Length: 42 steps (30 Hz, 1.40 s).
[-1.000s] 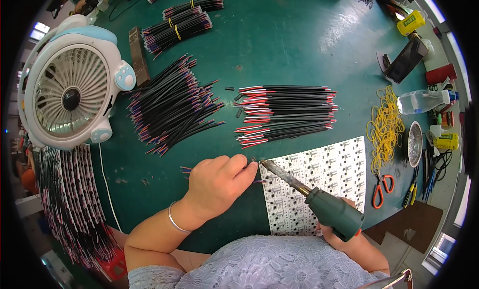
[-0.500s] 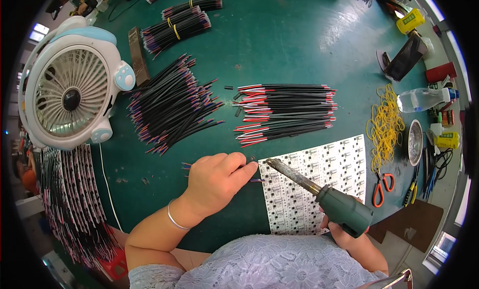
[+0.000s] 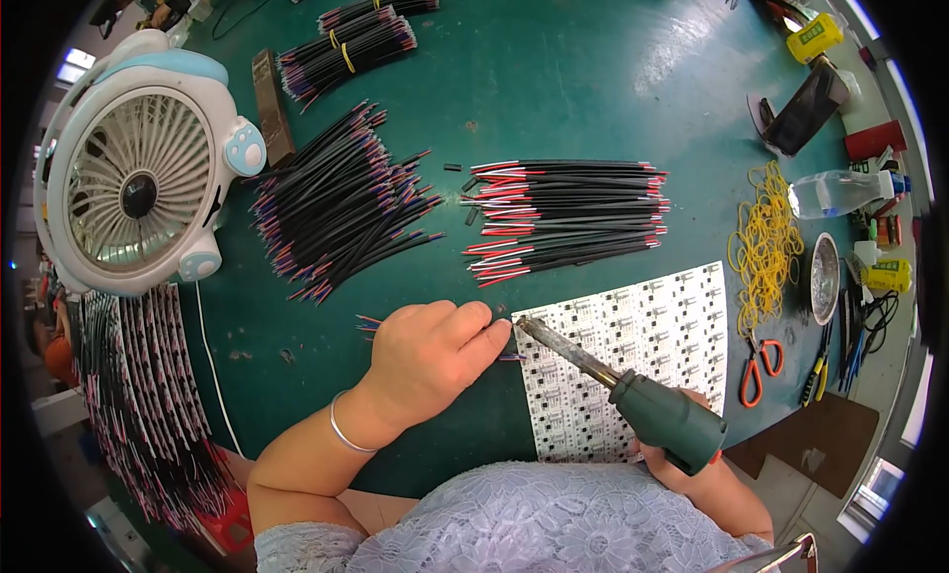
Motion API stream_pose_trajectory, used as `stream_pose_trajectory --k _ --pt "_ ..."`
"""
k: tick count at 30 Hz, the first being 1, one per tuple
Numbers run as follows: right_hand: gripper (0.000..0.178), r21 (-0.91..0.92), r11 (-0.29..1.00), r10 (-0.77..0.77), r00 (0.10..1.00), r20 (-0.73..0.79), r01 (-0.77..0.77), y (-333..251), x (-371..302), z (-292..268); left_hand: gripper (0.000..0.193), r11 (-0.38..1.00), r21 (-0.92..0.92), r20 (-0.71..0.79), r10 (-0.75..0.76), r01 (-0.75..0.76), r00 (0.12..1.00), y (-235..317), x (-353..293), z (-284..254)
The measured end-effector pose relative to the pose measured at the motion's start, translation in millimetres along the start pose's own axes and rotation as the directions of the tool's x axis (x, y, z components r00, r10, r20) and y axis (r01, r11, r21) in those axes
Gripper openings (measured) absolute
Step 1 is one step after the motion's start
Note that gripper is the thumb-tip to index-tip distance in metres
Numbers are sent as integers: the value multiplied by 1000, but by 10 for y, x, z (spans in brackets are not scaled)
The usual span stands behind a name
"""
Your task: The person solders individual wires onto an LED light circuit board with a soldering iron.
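Observation:
My left hand [image 3: 425, 360] is closed in a pinch, at the upper left corner of a white sheet of circuit boards [image 3: 633, 375]. Thin coloured wire ends [image 3: 367, 324] stick out on both sides of that fist; the rest of the wires is hidden inside it. Wrapped round the dark green handle of a soldering iron [image 3: 667, 420], my right hand [image 3: 682, 479] is mostly covered by it. The iron's tip rests at or just above the sheet's corner, close to my left fingertips; I cannot tell whether it touches.
Black cables with red and white ends [image 3: 568, 217] lie beyond the sheet. A heap of black cables [image 3: 346, 207] is at left, near a white fan [image 3: 138, 192]. Yellow rubber bands [image 3: 766, 227], orange-handled scissors [image 3: 759, 370], a metal bowl [image 3: 823, 278] and a bottle [image 3: 840, 194] sit at right.
The soldering iron and my right hand have shifted slightly left, bringing the tip nearer my left fingers. My left hand has stayed almost still.

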State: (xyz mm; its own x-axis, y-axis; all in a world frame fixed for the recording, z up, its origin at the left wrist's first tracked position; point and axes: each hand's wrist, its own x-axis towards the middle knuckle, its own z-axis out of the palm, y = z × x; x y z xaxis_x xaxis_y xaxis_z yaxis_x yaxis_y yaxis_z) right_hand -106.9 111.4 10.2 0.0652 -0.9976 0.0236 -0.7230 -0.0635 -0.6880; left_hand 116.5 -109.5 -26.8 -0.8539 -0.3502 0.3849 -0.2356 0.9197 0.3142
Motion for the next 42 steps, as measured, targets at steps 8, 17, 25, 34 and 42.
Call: stream_pose_trajectory --k 8,17,25,34,42 --pt "42 665 690 439 896 -69 -286 -81 -184 48 20 1000 -5 -18 6 -7 1000 -1 10 -10" --pt "49 776 608 471 863 -181 -169 -107 -197 55 27 995 76 97 -67 60 993 221 2 -269" --pt "30 537 711 517 855 37 -454 -75 -218 108 20 994 110 89 9 -19 996 7 27 -91" --pt "30 588 672 526 849 49 -450 -56 -184 140 21 995 43 45 90 -92 995 -25 48 -88" --pt "29 569 674 538 841 59 -472 -34 -211 180 16 985 104 56 132 -137 990 -17 100 -101"
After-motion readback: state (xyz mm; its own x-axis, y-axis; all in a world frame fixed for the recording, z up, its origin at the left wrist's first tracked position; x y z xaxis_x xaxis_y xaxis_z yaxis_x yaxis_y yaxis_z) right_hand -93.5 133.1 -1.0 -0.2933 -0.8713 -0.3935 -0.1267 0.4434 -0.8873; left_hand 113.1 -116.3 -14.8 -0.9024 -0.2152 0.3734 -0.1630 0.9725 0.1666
